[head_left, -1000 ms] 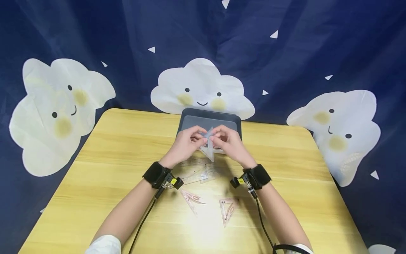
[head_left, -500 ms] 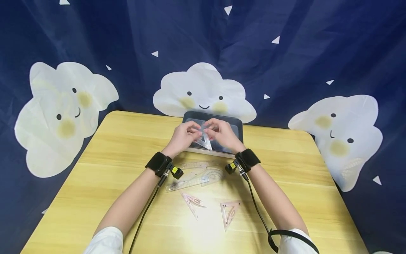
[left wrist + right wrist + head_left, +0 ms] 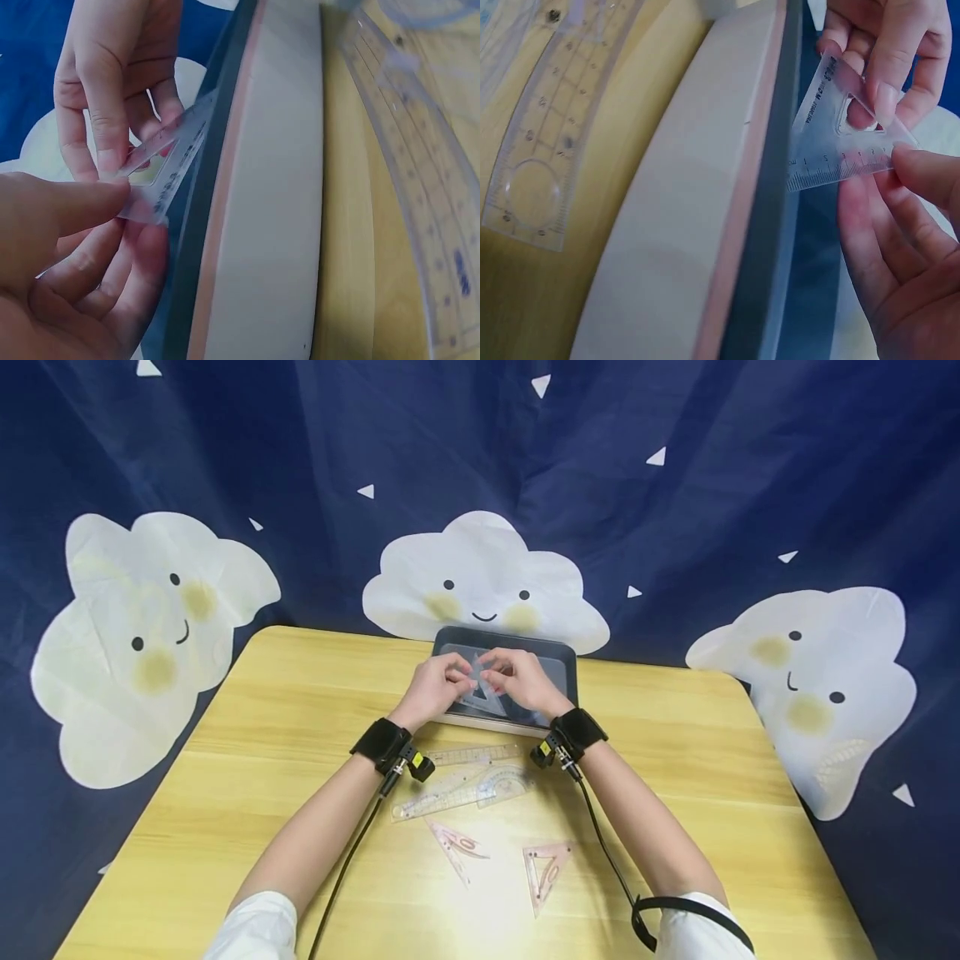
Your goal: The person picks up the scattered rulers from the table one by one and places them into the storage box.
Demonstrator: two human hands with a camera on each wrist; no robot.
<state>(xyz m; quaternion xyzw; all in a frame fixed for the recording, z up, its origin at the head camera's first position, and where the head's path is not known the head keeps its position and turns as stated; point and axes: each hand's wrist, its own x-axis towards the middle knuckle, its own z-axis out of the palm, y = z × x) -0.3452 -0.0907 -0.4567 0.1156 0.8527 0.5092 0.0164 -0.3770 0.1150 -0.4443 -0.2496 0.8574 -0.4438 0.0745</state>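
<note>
Both hands, left (image 3: 438,687) and right (image 3: 525,683), pinch the set square (image 3: 477,677) above the tray (image 3: 564,670); best lowered flat, grip kept light.

Head view bright, even; overhead glare patch on the table (image 3: 480,893) nearer the body than the fingers (image 3: 457,675). Backdrop bends at the frame edges. Wrist views dimmer: the set square (image 3: 832,150) between the fingers is sharp, palms and tray edge (image 3: 262,225) close up are blurred.
</note>
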